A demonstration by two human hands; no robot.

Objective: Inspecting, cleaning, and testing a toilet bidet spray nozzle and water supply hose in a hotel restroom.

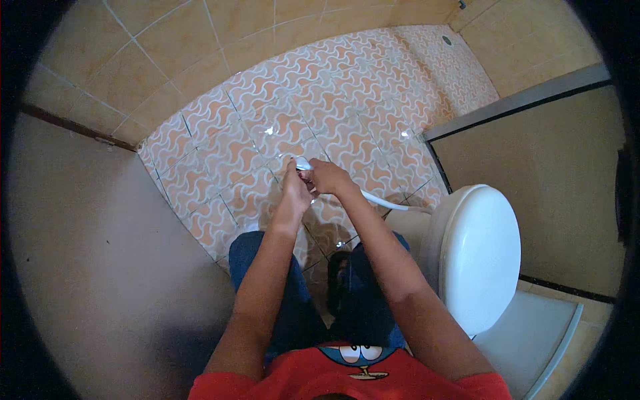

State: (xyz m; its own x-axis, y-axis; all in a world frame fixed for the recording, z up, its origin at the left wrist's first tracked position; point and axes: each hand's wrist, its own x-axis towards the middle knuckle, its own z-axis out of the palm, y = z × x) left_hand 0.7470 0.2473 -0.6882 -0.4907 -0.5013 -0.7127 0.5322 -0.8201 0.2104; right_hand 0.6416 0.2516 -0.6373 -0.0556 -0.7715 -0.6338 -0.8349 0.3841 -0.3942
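Observation:
Both my hands meet in front of me over the patterned floor tiles. My left hand (295,188) and my right hand (329,177) are closed around the end of a white hose (383,201), at a small white head (301,163) that sticks out above my fingers. The hose runs from my hands to the right, toward the base of the white toilet (475,257). My forearms come up from the lower edge, above my blue trousers and red shirt.
The toilet's lid is down and its tank (533,337) sits at lower right. A plain wall (87,267) fills the left side, another wall panel (533,180) the right. The orange-and-white tiled floor (267,127) stretches ahead, with a floor drain (446,40) far back.

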